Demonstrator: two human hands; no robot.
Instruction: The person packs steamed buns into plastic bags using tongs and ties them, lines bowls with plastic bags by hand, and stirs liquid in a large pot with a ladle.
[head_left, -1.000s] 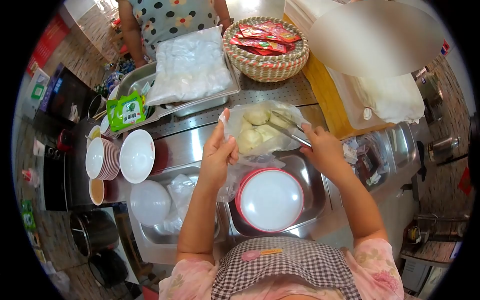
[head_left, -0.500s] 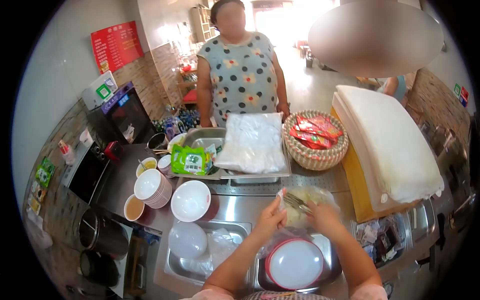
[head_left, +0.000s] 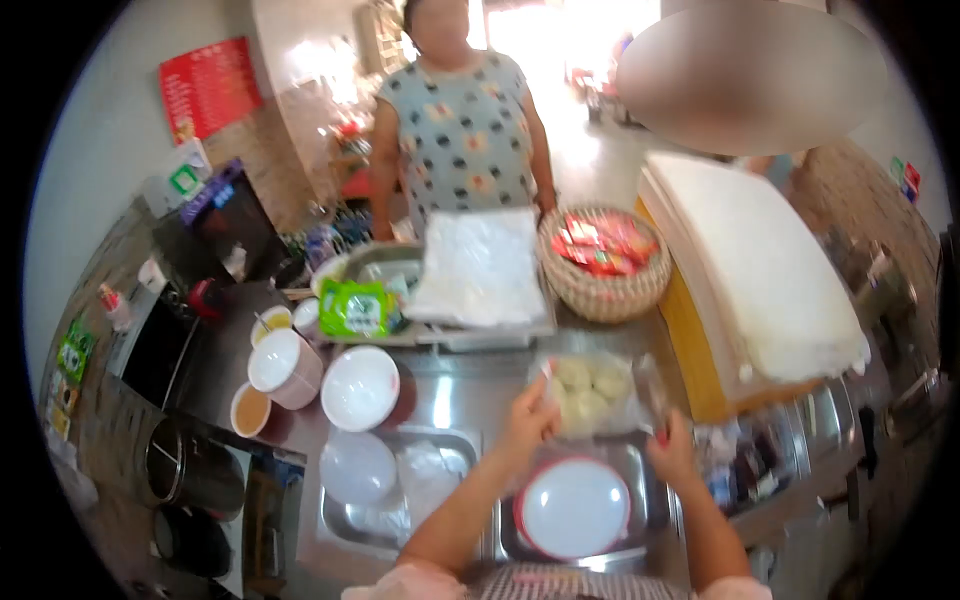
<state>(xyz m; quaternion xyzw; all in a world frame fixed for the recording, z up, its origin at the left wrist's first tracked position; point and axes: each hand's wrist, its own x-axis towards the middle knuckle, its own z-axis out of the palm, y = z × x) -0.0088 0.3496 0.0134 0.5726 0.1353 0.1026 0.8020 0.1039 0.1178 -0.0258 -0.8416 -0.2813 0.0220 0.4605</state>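
A clear plastic bag (head_left: 592,397) with several pale, round buns (head_left: 575,375) lies on the steel counter ahead of me. My left hand (head_left: 537,412) pinches the bag's left edge. To the bag's right, my right hand (head_left: 674,450) is closed around what look like metal tongs (head_left: 655,392), smeared by motion and pointing up beside the bag. Just below the bag, a white plate with a red rim (head_left: 574,508) sits over a steel basin, between my forearms.
Left are a white bowl (head_left: 360,388), stacked bowls (head_left: 285,368) and a basin with plastic bags (head_left: 432,478). Behind stand green packets (head_left: 353,308), a pile of plastic bags (head_left: 476,268) and a basket (head_left: 605,285) of red packets. A white-covered box (head_left: 750,270) stands right; a person (head_left: 460,130) faces me.
My right hand has drawn back from the bag, down and to the right, with the tongs. The buns now show plainly. My left hand stays on the bag, and the view has shifted slightly.
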